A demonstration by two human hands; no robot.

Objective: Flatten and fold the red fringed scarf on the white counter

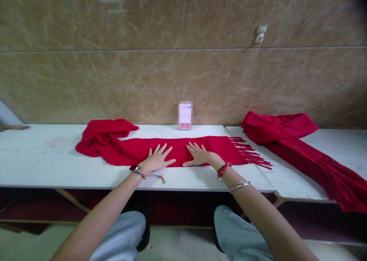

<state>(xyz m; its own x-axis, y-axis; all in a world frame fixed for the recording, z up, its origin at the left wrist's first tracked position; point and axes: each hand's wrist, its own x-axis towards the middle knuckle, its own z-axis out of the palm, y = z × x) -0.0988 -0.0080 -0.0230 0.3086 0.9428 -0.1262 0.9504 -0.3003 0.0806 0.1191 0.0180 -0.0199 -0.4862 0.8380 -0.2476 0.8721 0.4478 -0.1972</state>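
I read the red scarf (218, 148) as lying on the white tabletop (37, 169), from left of centre to right of centre in the frame. Its middle and right portions lie mostly flat; the fringe (249, 153) extends right in loosely separated strands. The left portion is gathered in a loose, overlapping heap, not flattened. I judge the spreading to be partial: complete along the middle, incomplete at the heap.

I see the left hand (156, 161) at centre, palm down on the cloth, fingers spread. The right hand (199, 154), just right of it, is likewise palm down and spread. Neither pinches the fabric.

The surface has a pale wood-grain finish. A seam divides it right of centre, beyond which I see a second red scarf (279, 129), folded and rumpled, its end overhanging the front edge at lower right. A pixelated upright panel (185, 116) stands against the brown, marbled wall (137, 85). A small white fitting (260, 34) is at upper right. Dark shelving (180, 211) and a pale floor (174, 245) show below.
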